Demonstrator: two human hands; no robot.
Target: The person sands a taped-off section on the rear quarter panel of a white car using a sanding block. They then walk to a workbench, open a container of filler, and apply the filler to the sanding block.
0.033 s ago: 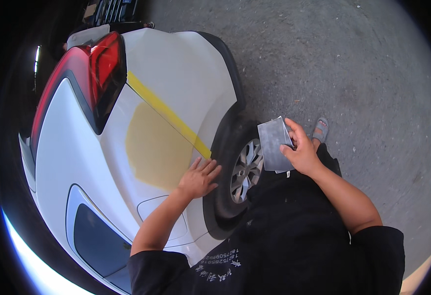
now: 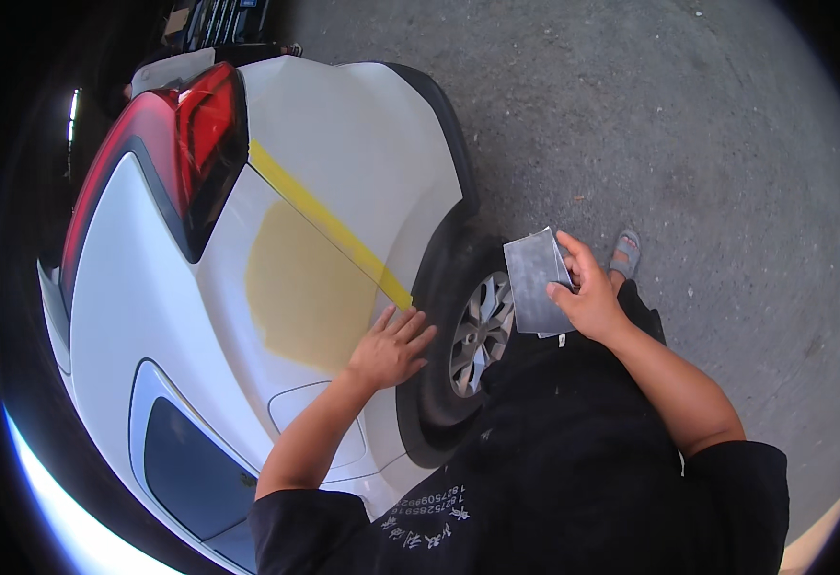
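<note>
My left hand [image 2: 391, 347] rests palm down on the white car's rear side panel [image 2: 362, 125], fingers stretched and slightly apart. Its fingertips lie by the lower end of a yellow tape strip [image 2: 329, 223], close to the wheel arch. A beige, smooth-looking filler patch [image 2: 305, 287] covers the panel just beyond that hand. Thin grey rectangular plates [image 2: 537, 285], overlapping one another, are pinched between the thumb and fingers of my right hand [image 2: 587, 292]. They are held in front of the rear wheel, apart from the car body.
The rear wheel [image 2: 480, 331] sits under the dark arch trim. A red tail light [image 2: 206, 129] stands at the far left, with a side window [image 2: 199, 470] nearer me. Grey rough ground [image 2: 717, 182] stretches to the right, where a sandalled foot [image 2: 626, 252] shows.
My left hand has shifted very slightly to the right on the panel. The right hand and its plates look almost unmoved.
</note>
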